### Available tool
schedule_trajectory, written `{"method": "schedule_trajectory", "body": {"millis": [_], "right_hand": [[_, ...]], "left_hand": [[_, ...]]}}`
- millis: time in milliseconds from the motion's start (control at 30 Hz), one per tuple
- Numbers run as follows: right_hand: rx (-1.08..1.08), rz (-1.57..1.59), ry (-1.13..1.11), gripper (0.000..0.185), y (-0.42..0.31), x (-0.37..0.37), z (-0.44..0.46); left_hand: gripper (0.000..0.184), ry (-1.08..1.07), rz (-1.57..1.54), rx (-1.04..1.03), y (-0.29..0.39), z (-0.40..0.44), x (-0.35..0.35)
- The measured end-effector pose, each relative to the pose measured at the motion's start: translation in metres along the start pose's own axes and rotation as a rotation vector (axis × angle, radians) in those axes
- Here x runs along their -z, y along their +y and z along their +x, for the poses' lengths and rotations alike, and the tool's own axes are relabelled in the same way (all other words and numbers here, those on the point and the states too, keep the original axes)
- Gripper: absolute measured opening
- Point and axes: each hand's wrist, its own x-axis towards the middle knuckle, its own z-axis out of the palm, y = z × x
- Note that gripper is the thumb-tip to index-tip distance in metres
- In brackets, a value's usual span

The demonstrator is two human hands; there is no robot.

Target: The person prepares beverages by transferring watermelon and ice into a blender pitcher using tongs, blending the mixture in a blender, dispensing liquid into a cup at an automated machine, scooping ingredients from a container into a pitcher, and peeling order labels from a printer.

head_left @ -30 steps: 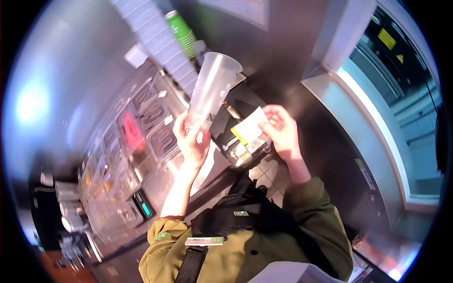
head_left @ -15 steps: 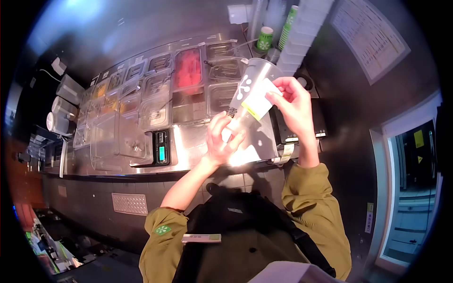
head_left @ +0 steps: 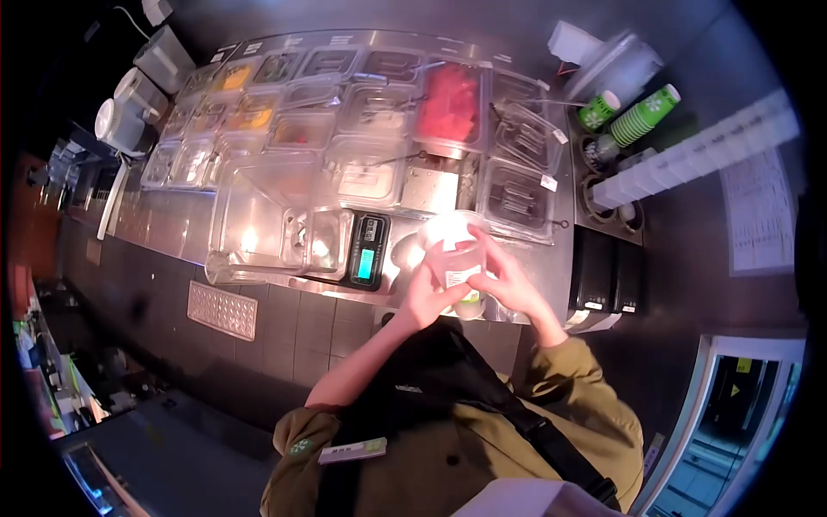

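A clear plastic cup (head_left: 454, 231) stands roughly upright at the counter's front edge, its open rim toward me. My left hand (head_left: 424, 297) is closed around its left side. From the right, my right hand (head_left: 510, 283) wraps the cup, its thumb on the label. This white label (head_left: 462, 277) with a yellow-green strip sits on the side of the cup that faces me. Left of the hands, a black digital scale (head_left: 368, 252) with a lit display rests on the counter.
Lidded containers fill the counter's back, one with red contents (head_left: 449, 105). A large clear bin (head_left: 258, 211) stands left of the scale. At the right are green paper cups (head_left: 648, 114), a long stack of white cups (head_left: 698, 159) and black boxes (head_left: 594, 271) below.
The cup has come down from a tilted hold to roughly upright, nearer the counter's edge. The label, earlier pinched at one corner by my right hand, now lies against the cup. My view has shifted.
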Motion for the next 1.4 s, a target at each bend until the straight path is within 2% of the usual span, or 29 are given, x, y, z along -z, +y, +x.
{"method": "schedule_trajectory", "body": {"millis": [33, 67, 100, 133, 167, 200, 267, 333, 367, 500, 567, 600, 700, 800, 833, 867, 900, 933, 967, 1000, 1033, 1133, 1200, 1300, 1367, 1400], "right_hand": [[0.038, -0.192, -0.101, 0.051, 0.006, 0.011, 0.017], [0.084, -0.389, -0.199, 0.048, 0.014, 0.028, 0.043], [0.028, -0.291, -0.18, 0.041, 0.022, 0.04, 0.071], [-0.072, -0.23, -0.036, 0.041, 0.025, 0.047, 0.1], [-0.093, -0.265, 0.075, 0.042, 0.026, 0.052, 0.131], [0.018, -0.482, 0.161, 0.042, 0.039, 0.062, 0.165], [0.045, -0.792, 0.242, 0.038, 0.068, 0.085, 0.233], [0.051, -1.014, 0.34, 0.032, 0.093, 0.104, 0.293], [0.018, -1.1, 0.379, 0.032, 0.101, 0.111, 0.318], [-0.171, -1.223, 0.495, 0.035, 0.119, 0.123, 0.373], [-0.18, -1.179, 0.576, 0.04, 0.132, 0.122, 0.392], [-0.187, -1.163, 0.612, 0.042, 0.138, 0.121, 0.398], [-0.184, -1.164, 0.586, 0.032, 0.121, 0.122, 0.403], [-0.214, -1.311, 0.666, 0.024, 0.12, 0.138, 0.418], [-0.226, -1.414, 0.669, 0.022, 0.101, 0.141, 0.416], [-0.224, -1.511, 0.66, 0.022, 0.084, 0.136, 0.417], [-0.278, -1.415, 0.629, 0.022, 0.077, 0.151, 0.417], [-0.28, -1.465, 0.572, 0.023, 0.073, 0.165, 0.418], [-0.203, -1.451, 0.498, 0.024, 0.071, 0.184, 0.412], [-0.309, -1.558, 0.387, 0.024, 0.054, 0.192, 0.404], [-0.333, -1.492, 0.512, 0.025, 0.068, 0.216, 0.408], [-0.343, -1.559, 0.524, 0.027, 0.074, 0.259, 0.393], [-0.405, -1.588, 0.429, 0.025, 0.073, 0.275, 0.386], [-0.313, -1.644, 0.537, 0.02, 0.056, 0.258, 0.408], [0.13, -1.57, 0.476, 0.018, 0.05, 0.218, 0.436], [0.169, -1.52, 0.283, 0.016, 0.043, 0.184, 0.449]], "left_hand": [[0.079, 0.032, -0.017, -0.021, -0.008, -0.001, 0.01], [0.075, 0.091, 0.181, -0.121, -0.014, -0.002, 0.02], [0.075, 0.096, 0.417, -0.178, -0.017, -0.003, 0.031], [0.074, 0.096, 0.65, -0.231, -0.022, -0.003, 0.041], [0.075, 0.128, 0.691, -0.245, -0.041, -0.004, 0.055], [0.076, 0.164, 0.734, -0.266, -0.064, -0.002, 0.071], [0.076, 0.275, 1.105, -0.479, -0.036, 0.013, 0.063], [0.069, 0.325, 0.815, -0.239, -0.01, 0.019, 0.046], [0.062, 0.388, 0.796, -0.141, -0.02, 0.023, 0.052], [0.065, 0.357, 0.999, -0.214, -0.024, 0.021, 0.066], [0.069, 0.379, 1.076, -0.217, -0.033, 0.018, 0.074], [0.069, 0.375, 1.078, -0.181, -0.041, 0.017, 0.082], [0.068, 0.398, 0.915, -0.147, -0.03, 0.021, 0.076], [0.066, 0.39, 0.833, -0.149, -0.027, 0.027, 0.073], [0.066, 0.358, 1.016, -0.196, -0.027, 0.028, 0.076], [0.066, 0.336, 0.972, -0.164, -0.032, 0.03, 0.079], [0.066, 0.343, 0.931, -0.134, -0.038, 0.031, 0.082], [0.066, 0.379, 0.889, -0.103, -0.04, 0.027, 0.083], [0.067, 0.376, 0.892, -0.086, -0.032, 0.027, 0.079], [0.068, 0.372, 0.887, -0.066, -0.025, 0.028, 0.077], [0.071, 0.381, 0.906, -0.074, -0.024, 0.025, 0.079], [0.077, 0.372, 0.949, -0.028, -0.014, 0.027, 0.078], [0.079, 0.357, 0.958, -0.029, -0.011, 0.029, 0.079], [0.082, 0.35, 0.972, -0.085, -0.024, 0.027, 0.084], [0.084, 0.344, 0.963, -0.058, -0.036, 0.027, 0.089], [0.085, 0.344, 0.962, -0.044, -0.039, 0.027, 0.091]]}}
